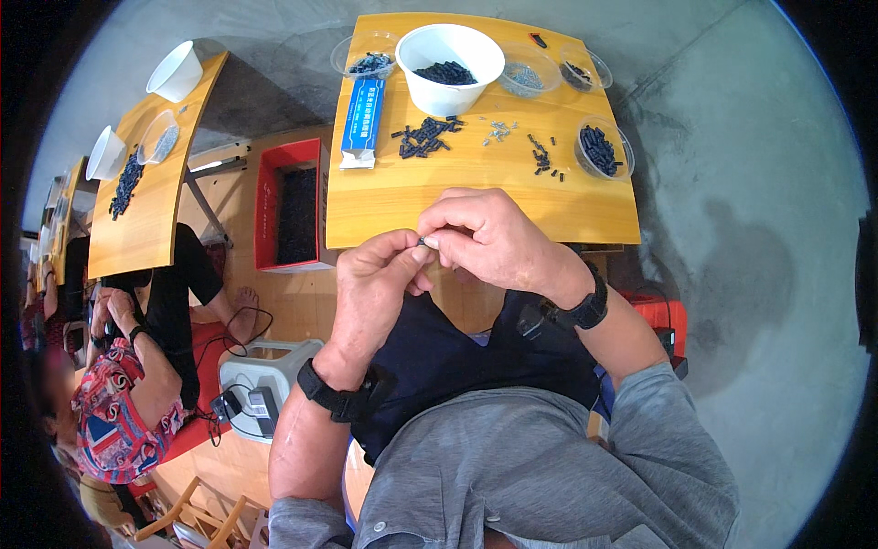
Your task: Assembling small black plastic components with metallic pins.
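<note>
Over my lap, just in front of the wooden table's [393, 206] near edge, my two hands meet at the fingertips. My left hand [370, 279] pinches a small dark piece [422, 242], mostly hidden by the fingers. The thumb and fingers of my right hand [501, 240] close on the same piece from the other side. Beyond them on the table lie a loose pile of short black cylindrical parts [426, 137], a smaller scatter of black parts [543, 157] and some tiny clear or silvery bits [498, 133].
Toward the back stands a white tub [450, 94] of black parts, with clear bowls beside it. A clear bowl [629, 163] of black parts is at the right edge. A blue-and-white box [361, 123] lies left. A red box [270, 206] sits on the floor; another person [128, 403] sits left.
</note>
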Demonstrator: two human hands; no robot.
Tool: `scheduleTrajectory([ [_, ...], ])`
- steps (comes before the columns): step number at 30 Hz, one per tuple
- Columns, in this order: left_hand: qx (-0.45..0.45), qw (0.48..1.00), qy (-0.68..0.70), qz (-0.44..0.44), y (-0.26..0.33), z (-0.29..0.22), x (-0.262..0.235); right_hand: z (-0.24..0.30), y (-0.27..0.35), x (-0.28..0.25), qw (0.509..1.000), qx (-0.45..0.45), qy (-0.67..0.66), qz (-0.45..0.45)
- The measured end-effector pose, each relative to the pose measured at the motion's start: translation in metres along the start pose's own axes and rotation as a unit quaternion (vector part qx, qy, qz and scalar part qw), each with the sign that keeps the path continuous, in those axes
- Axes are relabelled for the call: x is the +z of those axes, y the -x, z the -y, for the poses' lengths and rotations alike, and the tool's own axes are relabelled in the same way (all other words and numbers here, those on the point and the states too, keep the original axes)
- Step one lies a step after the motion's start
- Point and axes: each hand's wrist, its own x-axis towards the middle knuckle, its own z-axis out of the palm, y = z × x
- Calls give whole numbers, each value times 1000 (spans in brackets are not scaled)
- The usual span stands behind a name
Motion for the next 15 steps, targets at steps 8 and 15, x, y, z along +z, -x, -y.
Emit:
scheduleTrajectory([
  [8, 13, 999, 35, 10, 2, -6, 0, -1, 0, 0, 995, -82, 32, -36],
  [15, 6, 999, 34, 10, 1, -5, -1, -3, 0, -1, 992, -105, 64, -31],
])
